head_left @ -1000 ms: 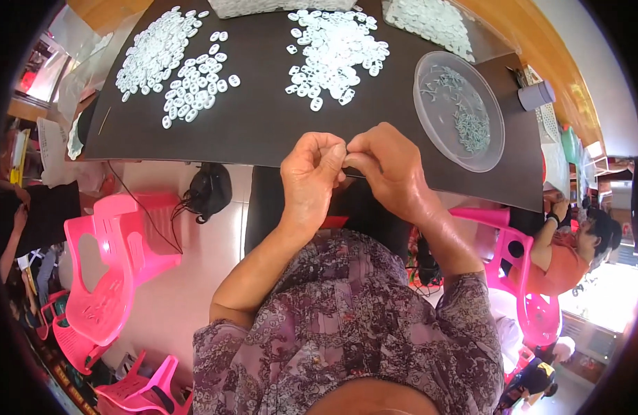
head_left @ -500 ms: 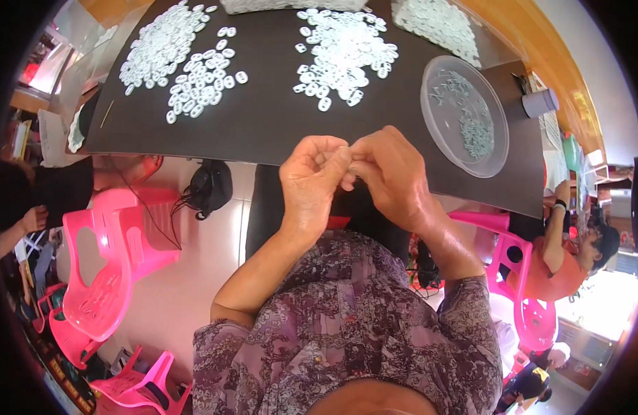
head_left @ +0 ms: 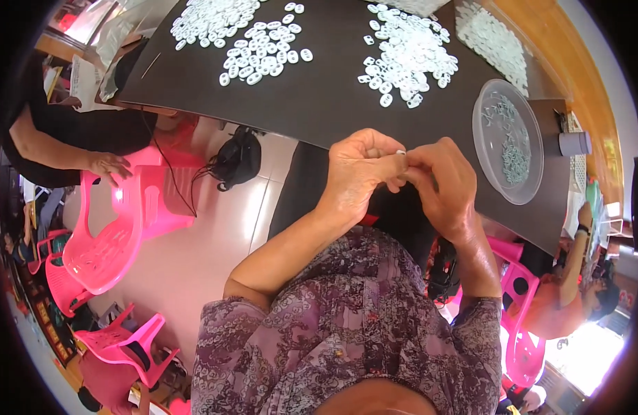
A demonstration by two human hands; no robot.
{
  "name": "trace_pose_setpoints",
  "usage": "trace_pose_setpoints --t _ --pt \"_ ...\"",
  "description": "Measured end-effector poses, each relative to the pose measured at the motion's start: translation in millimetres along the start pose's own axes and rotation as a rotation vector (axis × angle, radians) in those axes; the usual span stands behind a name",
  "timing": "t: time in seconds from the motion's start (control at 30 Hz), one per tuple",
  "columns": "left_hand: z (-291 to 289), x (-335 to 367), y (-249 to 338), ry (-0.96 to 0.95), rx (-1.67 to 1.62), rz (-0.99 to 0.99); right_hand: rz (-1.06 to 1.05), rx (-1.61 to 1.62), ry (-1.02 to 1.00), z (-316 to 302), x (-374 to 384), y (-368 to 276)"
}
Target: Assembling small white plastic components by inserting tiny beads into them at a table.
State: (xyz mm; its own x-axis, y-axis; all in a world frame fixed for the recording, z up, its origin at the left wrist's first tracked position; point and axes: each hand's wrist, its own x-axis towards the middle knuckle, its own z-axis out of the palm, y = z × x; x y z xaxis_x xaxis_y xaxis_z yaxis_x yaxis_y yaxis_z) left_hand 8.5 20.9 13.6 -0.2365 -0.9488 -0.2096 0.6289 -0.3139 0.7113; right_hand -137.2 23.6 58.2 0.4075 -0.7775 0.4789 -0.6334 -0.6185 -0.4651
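Observation:
Just off the table's near edge, my left hand (head_left: 360,178) and my right hand (head_left: 446,185) meet with fingers pinched together. A small white piece (head_left: 400,152) shows at my left thumb and fingertips; its shape is mostly hidden. Whatever my right fingers grip is too small to make out. Beyond my hands lies a heap of white oval plastic pieces (head_left: 409,59). Farther left are a small scatter of oval pieces with slots (head_left: 262,52) and a bigger heap (head_left: 211,21). To the right, a round clear plastic tray (head_left: 479,142) holds tiny grey-green parts (head_left: 516,164).
The dark table (head_left: 319,90) also bears a clear container of white pieces (head_left: 495,45) and a grey-white cylinder (head_left: 575,144) at the right. Pink plastic chairs (head_left: 101,259) stand left. One person's hand (head_left: 110,166) rests on a chair; another person in orange (head_left: 557,308) sits right.
The view has swung, so table and heaps sit farther right and higher. My hands stay together, pinching. At the left, a person's hand has come onto the pink chair.

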Motion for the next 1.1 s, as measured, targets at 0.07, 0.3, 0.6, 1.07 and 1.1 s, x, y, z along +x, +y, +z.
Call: trace_pose_setpoints --t 0.07,0.3,0.6,1.07,1.1 --pt "-2.4 -0.2 2.8 0.011 -0.027 -0.010 -0.026 0.044 -0.008 1.1 4.0 -1.8" --pt "-4.9 0.7 2.5 -0.012 -0.094 -0.019 -0.012 0.159 0.003 1.0 6.4 -7.7" --pt "-3.0 -4.8 0.7 -0.005 -0.066 0.085 0.173 0.201 0.004 5.7 -4.8 -8.8" --pt "-4.0 -2.9 8.8 0.037 0.116 0.114 0.608 0.623 0.125 8.4 -6.3 -6.7" --pt "-4.1 -2.5 7.6 0.032 0.120 0.125 0.603 0.572 0.118 10.9 -9.4 -1.9"
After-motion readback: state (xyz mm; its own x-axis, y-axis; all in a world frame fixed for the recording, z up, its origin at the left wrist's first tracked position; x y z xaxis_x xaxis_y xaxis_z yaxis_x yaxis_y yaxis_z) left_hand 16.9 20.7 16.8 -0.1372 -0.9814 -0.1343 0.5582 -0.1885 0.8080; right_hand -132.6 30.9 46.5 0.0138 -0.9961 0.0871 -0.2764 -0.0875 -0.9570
